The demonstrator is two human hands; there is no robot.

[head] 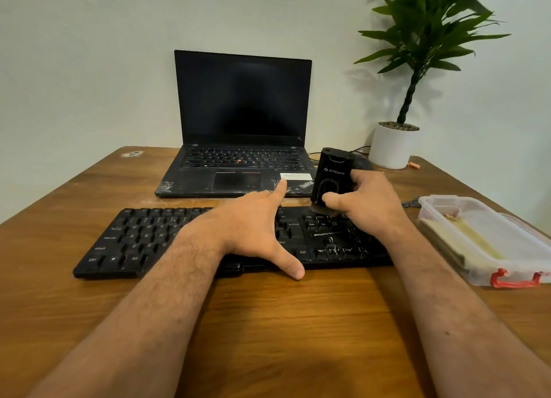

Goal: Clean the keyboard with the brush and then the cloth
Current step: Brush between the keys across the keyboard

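The bench [89, 185] is brown wood and carries everything here. At its far edge sits an open laptop [238, 165] with a dark screen, and a plant [390, 147] in a white pot stands to the right of it. A clear box [489, 236] with a red latch lies at the right edge; something pale and folded lies inside, possibly the cloth, though I cannot tell.

The keyboard [143, 242] lies just in front of the person, its long axis running left to right across the bench, the key legends facing the person. The left hand [253, 227] lies flat on its middle, fingers straight and spread, thumb over the near edge, holding nothing and seemingly steadying it. The right hand [369, 206] grips the brush [331, 177], a short black block held upright with its bristles pointing down onto the keys at the far right end.

The brushing looks under way at that right end. Most of the keyboard stretches away to the left of the brush, so the coming strokes probably run leftward along the long axis, where the left hand covers the middle keys.
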